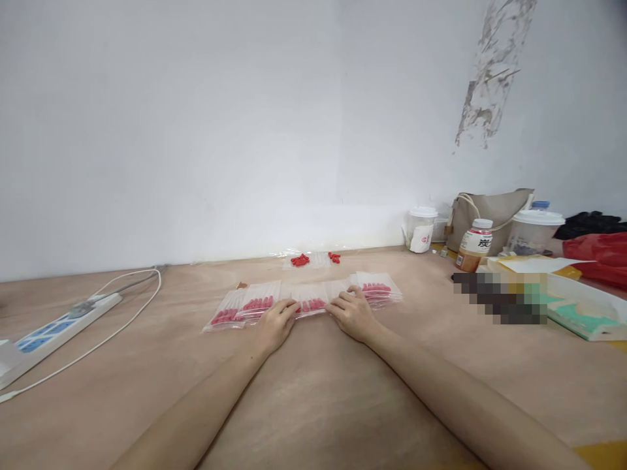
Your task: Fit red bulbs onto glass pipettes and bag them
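Observation:
In the middle of the table lies a clear plastic bag [313,305] with several red stick-like pieces in a row inside. My left hand [277,324] has its fingers bent together on the bag's left edge. At its right edge, my right hand [353,316] pinches with curled fingers; the fingertips are partly hidden. Left of my hands, similar flat bags [258,303] of red pieces overlap one another. A small stack of such bags [377,289] lies just beyond my right hand. Loose red pieces [300,260] rest on clear plastic near the wall.
A white power strip [53,336] with a cable lies at left. Along the right back stand a lidded cup [421,230], a drink bottle [475,245], a grey bag [463,219] and a larger lidded cup [531,232]. A white tray [588,287] holds green-and-white items; a patch beside it is pixelated.

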`<state>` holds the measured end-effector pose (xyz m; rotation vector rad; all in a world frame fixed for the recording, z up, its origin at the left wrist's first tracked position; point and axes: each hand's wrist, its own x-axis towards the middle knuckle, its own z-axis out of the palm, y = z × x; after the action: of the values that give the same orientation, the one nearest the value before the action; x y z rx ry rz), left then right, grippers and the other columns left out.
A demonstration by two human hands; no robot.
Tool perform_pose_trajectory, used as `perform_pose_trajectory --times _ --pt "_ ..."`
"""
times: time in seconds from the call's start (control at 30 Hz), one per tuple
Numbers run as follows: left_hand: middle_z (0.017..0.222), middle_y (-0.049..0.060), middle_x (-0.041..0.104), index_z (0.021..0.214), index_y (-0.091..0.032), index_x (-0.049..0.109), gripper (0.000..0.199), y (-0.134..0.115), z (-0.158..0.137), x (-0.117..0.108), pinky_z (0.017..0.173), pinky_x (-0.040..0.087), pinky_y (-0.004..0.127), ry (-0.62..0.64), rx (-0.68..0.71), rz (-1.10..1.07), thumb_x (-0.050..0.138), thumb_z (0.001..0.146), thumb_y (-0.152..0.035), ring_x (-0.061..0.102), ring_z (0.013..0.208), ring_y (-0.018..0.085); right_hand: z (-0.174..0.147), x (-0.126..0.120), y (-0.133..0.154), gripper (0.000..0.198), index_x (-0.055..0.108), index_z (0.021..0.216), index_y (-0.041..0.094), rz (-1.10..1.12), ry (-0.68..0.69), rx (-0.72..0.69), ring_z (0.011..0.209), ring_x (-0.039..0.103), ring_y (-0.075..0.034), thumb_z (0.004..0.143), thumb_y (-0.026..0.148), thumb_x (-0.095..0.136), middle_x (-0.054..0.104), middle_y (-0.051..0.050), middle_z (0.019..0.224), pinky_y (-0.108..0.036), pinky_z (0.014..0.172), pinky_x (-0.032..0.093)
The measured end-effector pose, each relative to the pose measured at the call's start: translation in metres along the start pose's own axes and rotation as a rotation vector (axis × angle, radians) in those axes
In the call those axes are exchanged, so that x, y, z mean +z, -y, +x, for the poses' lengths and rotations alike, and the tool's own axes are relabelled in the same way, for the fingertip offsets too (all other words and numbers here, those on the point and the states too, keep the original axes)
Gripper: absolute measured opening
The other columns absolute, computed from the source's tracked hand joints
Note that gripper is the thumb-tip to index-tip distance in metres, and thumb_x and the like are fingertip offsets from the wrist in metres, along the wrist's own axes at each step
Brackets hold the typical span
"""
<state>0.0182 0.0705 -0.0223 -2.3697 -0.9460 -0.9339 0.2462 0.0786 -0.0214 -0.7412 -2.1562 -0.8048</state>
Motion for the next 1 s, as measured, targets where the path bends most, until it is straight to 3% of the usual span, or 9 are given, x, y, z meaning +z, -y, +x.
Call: perform_pose_trajectory --times 0.4,0.6,0.8,1.0 --pt "0.085 0.005 0.065 0.087 -0.017 0.061 0.016 0.000 -0.004 -0.006 0.068 0.050 0.027 -0.041 0.153 0.099 0.045 0.083 -0.014 0.061 0.075 0.015 -0.003 -0.002 -0.001 0.017 0.058 0.069 0.017 0.007 0.023 0.021 0.066 0.044 -0.013 0.079 0.012 0.045 0.057 -0.001 0.060 -0.034 0.078 0.023" --pt "0.084 0.004 0.065 0.085 -0.017 0.061 0.017 0.000 -0.002 -0.013 0.070 0.050 0.029 -0.012 0.201 0.096 0.044 0.083 -0.011 0.060 0.076 0.016 -0.002 -0.005 -0.002 0.018 0.056 0.069 0.017 0.020 0.040 0.000 0.066 0.044 -0.012 0.079 0.011 0.043 0.057 0.000 0.062 -0.035 0.082 0.021" --pt "0.094 0.006 0.062 0.098 -0.018 0.057 0.018 -0.014 0.009 -0.008 0.082 0.046 0.034 -0.029 0.129 0.007 0.048 0.083 -0.021 0.055 0.093 0.018 0.004 -0.004 0.008 0.019 0.057 0.071 0.018 0.078 0.063 0.022 0.068 0.046 -0.013 0.083 0.018 0.042 0.058 -0.001 0.062 -0.036 0.083 0.021" --pt "0.089 0.006 0.064 0.090 -0.016 0.059 0.016 -0.021 0.017 -0.001 0.076 0.048 0.033 -0.012 0.242 -0.007 0.045 0.083 -0.013 0.057 0.086 0.017 0.012 0.003 0.022 0.019 0.056 0.073 0.017 0.087 0.045 -0.002 0.070 0.046 -0.013 0.084 0.019 0.040 0.058 -0.002 0.064 -0.036 0.082 0.022"
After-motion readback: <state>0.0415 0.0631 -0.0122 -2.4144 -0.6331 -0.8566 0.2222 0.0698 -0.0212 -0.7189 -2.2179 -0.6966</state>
